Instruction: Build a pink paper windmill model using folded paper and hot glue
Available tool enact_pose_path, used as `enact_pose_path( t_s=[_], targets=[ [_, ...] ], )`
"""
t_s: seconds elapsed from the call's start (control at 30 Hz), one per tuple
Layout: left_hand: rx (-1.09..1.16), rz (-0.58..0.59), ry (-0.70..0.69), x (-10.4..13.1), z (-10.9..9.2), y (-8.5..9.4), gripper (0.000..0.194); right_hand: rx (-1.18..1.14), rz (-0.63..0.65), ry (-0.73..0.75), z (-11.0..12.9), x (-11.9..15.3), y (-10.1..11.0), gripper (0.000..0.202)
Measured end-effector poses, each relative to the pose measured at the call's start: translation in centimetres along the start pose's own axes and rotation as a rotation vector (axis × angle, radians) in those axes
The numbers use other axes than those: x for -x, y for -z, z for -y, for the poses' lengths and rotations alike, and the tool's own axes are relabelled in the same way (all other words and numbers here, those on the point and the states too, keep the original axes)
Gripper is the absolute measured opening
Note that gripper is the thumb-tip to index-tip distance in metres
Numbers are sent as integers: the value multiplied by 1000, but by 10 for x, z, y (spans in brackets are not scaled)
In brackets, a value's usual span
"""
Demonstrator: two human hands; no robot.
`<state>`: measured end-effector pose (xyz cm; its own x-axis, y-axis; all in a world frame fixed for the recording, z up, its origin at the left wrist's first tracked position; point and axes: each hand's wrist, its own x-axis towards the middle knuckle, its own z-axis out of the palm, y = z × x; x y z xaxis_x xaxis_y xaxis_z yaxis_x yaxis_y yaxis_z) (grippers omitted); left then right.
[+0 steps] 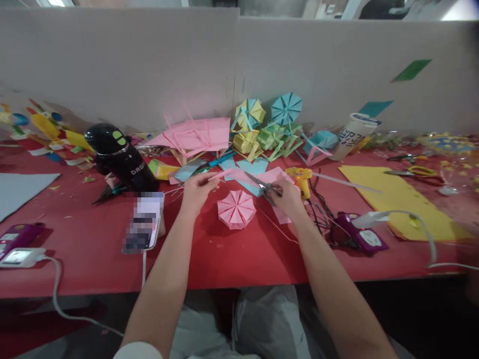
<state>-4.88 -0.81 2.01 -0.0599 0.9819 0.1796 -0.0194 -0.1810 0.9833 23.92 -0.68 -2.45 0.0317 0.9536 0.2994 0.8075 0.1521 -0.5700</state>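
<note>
My left hand (199, 192) is closed, pinching a narrow pink paper strip (223, 174) that points to the right. In my right hand (289, 196) is a pair of scissors (258, 182), its blades reaching left toward the strip; whether they touch the paper I cannot tell. A folded pink paper umbrella top (237, 210) lies on the red table between my forearms, apart from both hands. Just behind the scissors are a pink paper sheet (275, 174) and light blue paper pieces (252, 167). A yellow glue gun (301, 179) rests right of my right hand.
Folded paper umbrellas (287, 108) in several colours stand against the grey partition (149, 60). A black bottle (121, 157) and a propped phone (144, 222) are at left. At right are a white cup (354, 134), a purple power strip (361, 233) with cables and yellow sheets (396, 204).
</note>
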Motion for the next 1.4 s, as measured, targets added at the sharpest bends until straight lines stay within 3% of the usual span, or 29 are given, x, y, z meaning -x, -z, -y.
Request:
enact_pose_path(
  t_s=[0.1,0.2,0.43,0.53,0.67,0.97,1.13,1.27,1.4],
  targets=[
    [11,15,8,2,-1,-2,36,-135,-104,26,12,3,5,23],
    [36,55,25,6,-6,-7,36,-341,-99,74,32,8,12,29],
    [28,148,33,14,-12,-12,40,-734,186,133,85,4,16,44],
    [7,141,7,14,-10,-14,40,-781,192,101,98,-3,9,45],
    [7,180,-13,16,-10,-16,43,-868,107,14,101,-9,-1,47],
    [66,425,3,19,-18,-12,44,-1039,40,-99,86,-7,-11,42],
    [9,427,-48,19,-18,-13,34,-1084,78,-120,88,-5,-8,43],
    [-1,427,-93,21,-20,-16,40,-1134,155,-109,95,-1,-5,39],
    [-217,359,-269,25,-24,-18,49,-1162,187,-85,99,2,-2,37]
  ],
)
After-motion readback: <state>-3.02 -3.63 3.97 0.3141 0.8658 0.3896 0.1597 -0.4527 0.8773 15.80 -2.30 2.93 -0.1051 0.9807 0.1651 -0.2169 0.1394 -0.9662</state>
